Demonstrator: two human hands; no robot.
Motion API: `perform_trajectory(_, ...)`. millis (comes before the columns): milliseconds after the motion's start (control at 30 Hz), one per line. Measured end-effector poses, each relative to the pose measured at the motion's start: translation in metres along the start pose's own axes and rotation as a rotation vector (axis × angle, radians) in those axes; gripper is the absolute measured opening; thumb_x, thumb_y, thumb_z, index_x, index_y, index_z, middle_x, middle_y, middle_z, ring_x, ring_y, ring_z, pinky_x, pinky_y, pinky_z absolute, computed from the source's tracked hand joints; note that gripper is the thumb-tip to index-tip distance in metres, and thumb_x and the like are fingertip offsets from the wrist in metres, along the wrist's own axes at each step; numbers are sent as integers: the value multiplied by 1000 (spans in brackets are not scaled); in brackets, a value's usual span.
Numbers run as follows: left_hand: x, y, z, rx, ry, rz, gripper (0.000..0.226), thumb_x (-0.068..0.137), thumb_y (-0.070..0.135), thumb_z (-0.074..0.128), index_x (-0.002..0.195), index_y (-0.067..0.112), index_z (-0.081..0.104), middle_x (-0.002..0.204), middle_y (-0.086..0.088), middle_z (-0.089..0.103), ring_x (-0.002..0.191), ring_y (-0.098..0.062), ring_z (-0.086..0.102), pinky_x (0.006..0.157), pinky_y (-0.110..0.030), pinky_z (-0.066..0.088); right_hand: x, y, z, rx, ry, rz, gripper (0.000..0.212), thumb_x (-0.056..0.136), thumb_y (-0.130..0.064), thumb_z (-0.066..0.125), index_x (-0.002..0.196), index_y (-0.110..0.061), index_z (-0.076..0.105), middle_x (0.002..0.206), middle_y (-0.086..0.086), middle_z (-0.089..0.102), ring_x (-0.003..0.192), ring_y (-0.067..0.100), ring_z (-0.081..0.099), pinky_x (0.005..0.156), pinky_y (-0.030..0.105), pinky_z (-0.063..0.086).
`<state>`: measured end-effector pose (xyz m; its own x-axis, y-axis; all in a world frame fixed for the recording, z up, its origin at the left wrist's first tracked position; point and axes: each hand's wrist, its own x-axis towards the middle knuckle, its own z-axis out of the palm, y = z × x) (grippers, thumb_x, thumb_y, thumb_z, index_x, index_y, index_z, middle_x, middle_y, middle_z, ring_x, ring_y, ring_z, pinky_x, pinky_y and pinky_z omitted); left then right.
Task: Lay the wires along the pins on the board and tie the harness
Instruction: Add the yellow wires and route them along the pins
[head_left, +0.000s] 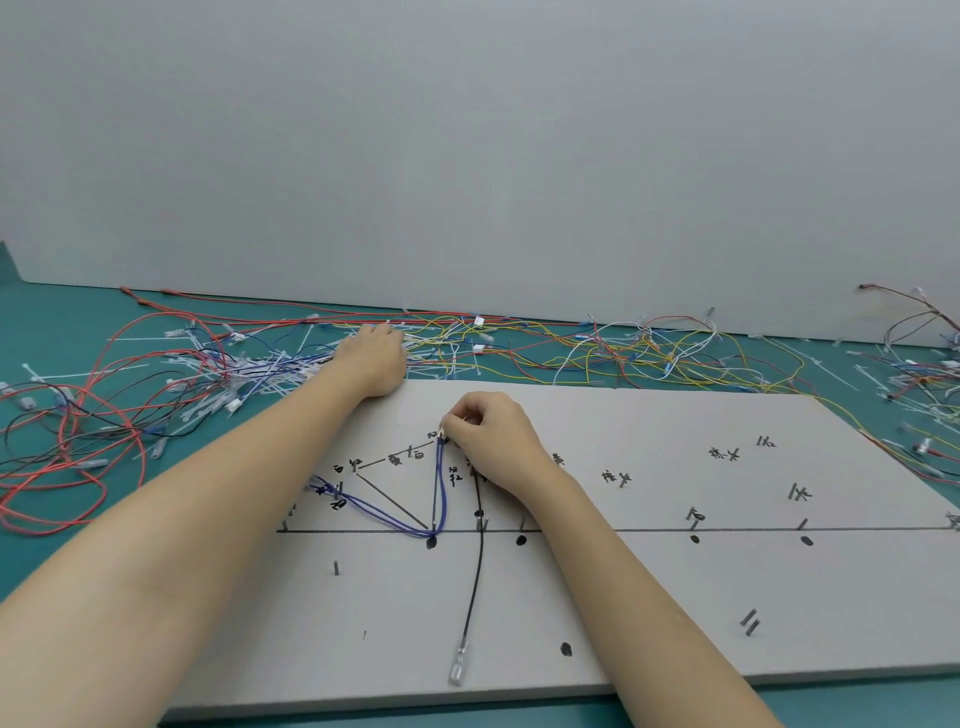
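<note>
A grey board (675, 597) with drawn lines, hand-written labels and metal pins lies in front of me. A blue wire pair (439, 499) runs from a pin at the left, bends round a pin on the horizontal line and rises to a top pin. My right hand (491, 441) pinches the upper end of the blue wires at that pin. A black wire (475, 587) with a clear terminal (458, 667) runs down the board's middle. My left hand (376, 361) reaches past the board's far edge, lying on the loose wire pile (441, 343), its fingers hidden.
Loose red, yellow, blue, white and black wires and white cable ties (249, 374) are strewn over the green table behind and left of the board. More wires (919, 374) lie at the far right. A grey wall (467, 156) stands close behind.
</note>
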<state>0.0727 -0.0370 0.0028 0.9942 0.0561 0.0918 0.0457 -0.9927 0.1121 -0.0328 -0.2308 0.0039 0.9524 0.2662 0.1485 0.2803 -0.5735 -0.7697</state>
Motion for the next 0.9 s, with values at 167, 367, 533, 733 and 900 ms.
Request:
perform_trajectory(167, 10, -2, 2, -10, 14, 45, 48, 105, 28, 21, 142, 0, 36, 150, -15, 36, 144, -28, 21, 117, -46, 21, 1, 1, 1, -3, -1, -5, 15, 84, -20, 56, 79, -13, 69, 67, -6, 58, 65, 13, 52, 63, 27, 42)
perform_trajectory(367, 11, 6, 3, 1, 23, 104, 47, 105, 26, 24, 145, 4, 32, 152, -14, 35, 141, -27, 29, 115, -45, 26, 1, 1, 1, -19, 4, -19, 15, 85, -20, 56, 81, -12, 69, 66, -5, 58, 66, 15, 52, 64, 29, 43)
perform_trajectory(533, 14, 7, 4, -9, -61, 49, 45, 103, 28, 24, 140, 7, 40, 147, -16, 41, 136, -32, 37, 110, -46, 33, 1, 1, 1, -28, 4, -21, 15, 85, -19, 57, 80, -12, 68, 63, -8, 55, 65, 15, 51, 61, 27, 40)
perform_trajectory(733, 17, 6, 6, 29, -101, 22, 50, 103, 34, 21, 147, 14, 32, 157, -12, 26, 142, -34, 24, 114, -51, 25, 1, 1, 1, -34, 5, -23, 15, 84, -20, 57, 80, -12, 69, 64, -7, 56, 64, 13, 51, 58, 26, 39)
perform_trajectory(900, 17, 5, 8, 13, -88, 5, 56, 102, 43, 22, 152, 17, 23, 161, -5, 16, 146, -32, 14, 117, -53, 17, 2, 1, 2, -37, 4, -22, 15, 84, -20, 56, 81, -12, 69, 65, -7, 56, 65, 15, 51, 60, 27, 39)
